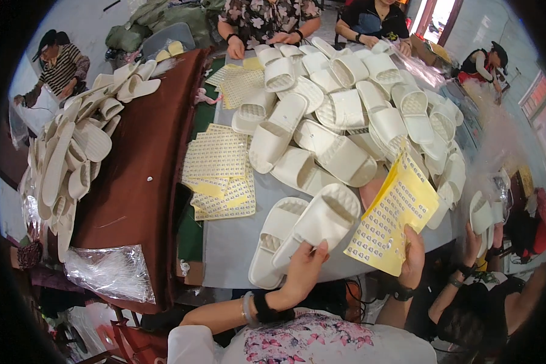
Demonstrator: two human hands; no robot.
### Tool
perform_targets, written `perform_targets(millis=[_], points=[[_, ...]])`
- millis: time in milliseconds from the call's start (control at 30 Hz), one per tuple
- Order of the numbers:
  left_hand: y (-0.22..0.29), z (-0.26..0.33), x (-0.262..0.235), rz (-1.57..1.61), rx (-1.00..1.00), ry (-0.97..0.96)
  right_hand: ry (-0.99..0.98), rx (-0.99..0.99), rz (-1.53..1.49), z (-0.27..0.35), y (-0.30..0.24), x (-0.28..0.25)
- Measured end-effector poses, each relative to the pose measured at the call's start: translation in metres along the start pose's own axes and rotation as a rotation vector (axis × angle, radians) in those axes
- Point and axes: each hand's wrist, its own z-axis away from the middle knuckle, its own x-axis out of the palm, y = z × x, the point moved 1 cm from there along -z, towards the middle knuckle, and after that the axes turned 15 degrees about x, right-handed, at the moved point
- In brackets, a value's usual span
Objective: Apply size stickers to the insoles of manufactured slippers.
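Note:
My left hand (pixel 308 262) has its fingers closed at the near edge of a white slipper (pixel 324 221), which partly overlaps a second white slipper (pixel 266 261) on the grey table. Whether a small sticker is between the fingertips is too small to tell. In my right hand (pixel 414 255) is a yellow sheet of small printed stickers (pixel 389 221), tilted up and gripped by its right edge, with some stickers gone near the thumb. Beyond both hands rises a large heap of white slippers (pixel 340 109). Left of them lie more sticker sheets (pixel 215 158), loosely stacked.
A brown covered surface (pixel 142 151) on the left bears a row of slippers (pixel 73 151) and a clear plastic bag (pixel 112 273). At the right, a co-worker's hand (pixel 472 246) holds slippers. Two people work across the table; others sit farther off on both sides.

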Motion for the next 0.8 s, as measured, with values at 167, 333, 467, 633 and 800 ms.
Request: perform_targets(millis=[167,333,467,633,800], points=[[-0.023,0.012,0.004,-0.458,0.265,-0.307,0.062,-0.008,-0.061,-0.001,0.004,0.002],[0.059,-0.002,-0.059,-0.623,0.216,-0.267,-0.647,0.303,-0.626,-0.002,0.004,-0.029],[0.050,-0.032,-0.108,-1.136,0.520,-0.058,-0.764,0.387,-0.532,0.007,0.045,0.025],[0.010,-0.046,-0.120,-1.276,0.387,-0.183,-0.416,0.374,0.139,0.029,0.072,0.067],[0.012,-0.043,-0.111,-1.198,0.440,-0.273,-0.378,0.520,-0.268,-0.005,0.099,0.061]])
